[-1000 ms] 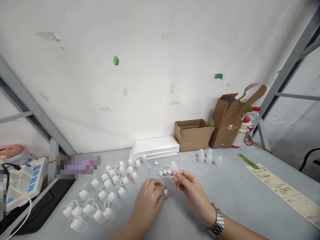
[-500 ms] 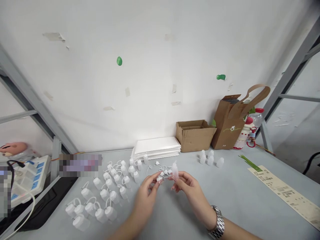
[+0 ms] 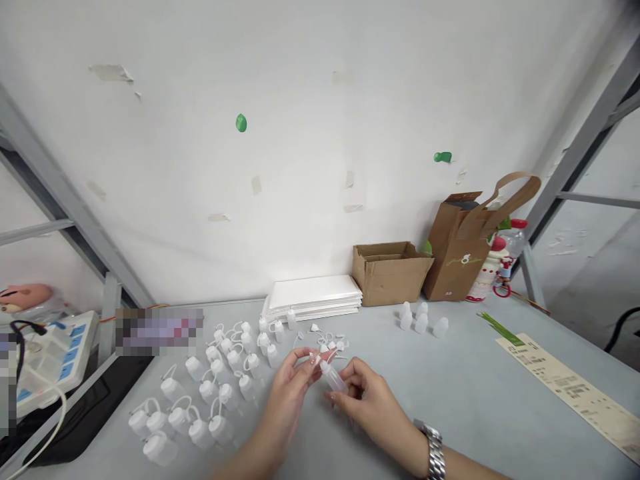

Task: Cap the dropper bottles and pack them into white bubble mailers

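My right hand (image 3: 377, 403) grips a small translucent squeeze bottle (image 3: 334, 378) between thumb and fingers. The bottle is tilted, its neck pointing up and left toward my left hand (image 3: 286, 395). Pinched in the left fingertips is a small white cap (image 3: 315, 360), partly hidden by the fingers. Cap and bottle neck are very close; whether they touch I cannot tell. Just beyond the fingers lie several loose white caps with straps (image 3: 327, 339). To the left stand several capped bottles (image 3: 217, 367) with looped straps. Several uncapped bottles (image 3: 421, 323) stand at the right.
A stack of white sheets or boards (image 3: 313, 293), a cardboard box (image 3: 393, 277) and a brown paper bag (image 3: 457, 257) line the wall. A long printed paper strip (image 3: 570, 387) lies at right. A power strip (image 3: 65, 360) and a black flat object (image 3: 95, 413) are at left.
The bottle has gone from upright to tilted, its neck now by the left fingertips. My right hand has moved slightly down; the left has brought the cap to the neck.
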The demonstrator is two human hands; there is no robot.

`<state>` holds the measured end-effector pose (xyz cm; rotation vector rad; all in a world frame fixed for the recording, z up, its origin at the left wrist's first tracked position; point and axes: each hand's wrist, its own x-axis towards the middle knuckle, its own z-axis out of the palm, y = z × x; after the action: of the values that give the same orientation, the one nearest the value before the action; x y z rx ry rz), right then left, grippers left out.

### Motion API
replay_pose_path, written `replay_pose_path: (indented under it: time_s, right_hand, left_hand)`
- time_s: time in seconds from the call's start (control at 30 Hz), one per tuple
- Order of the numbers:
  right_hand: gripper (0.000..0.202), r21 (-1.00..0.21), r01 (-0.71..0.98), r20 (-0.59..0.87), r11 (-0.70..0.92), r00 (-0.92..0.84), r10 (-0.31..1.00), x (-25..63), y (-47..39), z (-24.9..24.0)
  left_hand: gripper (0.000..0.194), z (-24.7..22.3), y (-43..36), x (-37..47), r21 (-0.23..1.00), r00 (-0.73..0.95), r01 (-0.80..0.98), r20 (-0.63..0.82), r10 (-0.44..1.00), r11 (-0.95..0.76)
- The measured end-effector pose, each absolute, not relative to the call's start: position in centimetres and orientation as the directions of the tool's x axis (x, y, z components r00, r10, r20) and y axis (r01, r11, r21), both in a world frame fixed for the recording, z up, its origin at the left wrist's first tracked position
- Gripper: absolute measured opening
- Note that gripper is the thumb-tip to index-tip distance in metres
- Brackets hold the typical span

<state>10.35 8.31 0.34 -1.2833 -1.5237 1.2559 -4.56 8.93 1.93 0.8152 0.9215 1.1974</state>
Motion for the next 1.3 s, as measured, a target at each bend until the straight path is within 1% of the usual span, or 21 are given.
replay_pose_path:
  time_s: [0.13,0.23,0.37,0.5,0.6,0.67,0.73,0.8,0.87,0.93,1.03,1.13,1.23,1.3]
  right_hand:
    - [0.019,-0.958,0.284,-0.026,0.028,-0.186,0.982,10.4,8.1,0.6]
    - [0.019,-0.943,0.328,-0.003,0.054,-0.170,0.985,10.4,8.0,0.6]
    - [0.018,-0.918,0.389,0.020,0.077,-0.148,0.989,10.5,8.0,0.0]
    - [0.016,-0.915,0.394,0.046,0.091,-0.123,0.991,10.5,7.8,-0.4]
    - [0.018,-0.945,0.323,0.029,0.058,-0.094,0.995,10.4,7.8,-0.2]
    - [0.023,-0.977,0.213,-0.027,-0.003,-0.110,0.994,10.3,8.0,0.2]
    - [0.031,-0.992,0.062,-0.119,-0.109,-0.202,0.972,10.3,8.3,0.6]
    - [0.035,-0.969,-0.093,-0.185,-0.231,-0.354,0.917,10.4,8.5,1.0]
    - [0.035,-0.922,-0.207,-0.194,-0.327,-0.483,0.854,10.6,8.8,1.3]
    - [0.036,-0.880,-0.283,-0.182,-0.382,-0.543,0.820,10.8,8.9,1.4]
    - [0.037,-0.834,-0.342,-0.191,-0.434,-0.558,0.807,10.9,9.0,1.3]
    - [0.040,-0.813,-0.349,-0.200,-0.466,-0.584,0.787,11.0,9.1,1.2]
    - [0.045,-0.844,-0.307,-0.188,-0.440,-0.599,0.778,11.0,9.1,1.3]
    - [0.047,-0.891,-0.236,-0.200,-0.388,-0.562,0.802,11.0,9.2,1.4]
  left_hand:
    - [0.028,1.9,8.9,-4.5,0.928,0.153,-0.324,-0.138,0.979,0.181]
    - [0.027,1.9,8.9,-4.6,0.945,0.149,-0.283,-0.126,0.981,0.165]
    - [0.029,2.0,9.0,-4.7,0.971,0.050,-0.196,-0.131,0.990,0.138]
    - [0.028,1.8,9.1,-4.8,0.979,-0.018,-0.142,-0.149,0.989,0.144]
    - [0.028,1.7,9.1,-4.9,0.975,-0.025,-0.158,-0.160,0.987,0.154]
    - [0.029,1.6,9.1,-4.9,0.974,-0.031,-0.170,-0.160,0.987,0.152]
    - [0.029,1.5,9.2,-4.9,0.972,-0.021,-0.188,-0.148,0.989,0.142]
    - [0.029,1.4,9.4,-5.1,0.969,0.002,-0.213,-0.126,0.992,0.123]
    - [0.028,1.4,9.5,-5.2,0.968,0.022,-0.228,-0.104,0.994,0.106]
    - [0.027,1.6,9.6,-5.2,0.970,0.019,-0.223,-0.093,0.995,0.095]
    - [0.027,2.0,9.5,-5.2,0.978,0.009,-0.190,-0.088,0.996,0.088]
    - [0.027,2.3,9.3,-5.0,0.981,0.033,-0.179,-0.069,0.997,0.074]
    - [0.026,2.2,9.2,-4.9,0.977,0.026,-0.202,-0.061,0.998,0.065]
    - [0.025,1.9,9.3,-4.9,0.975,0.005,-0.214,-0.064,0.998,0.063]
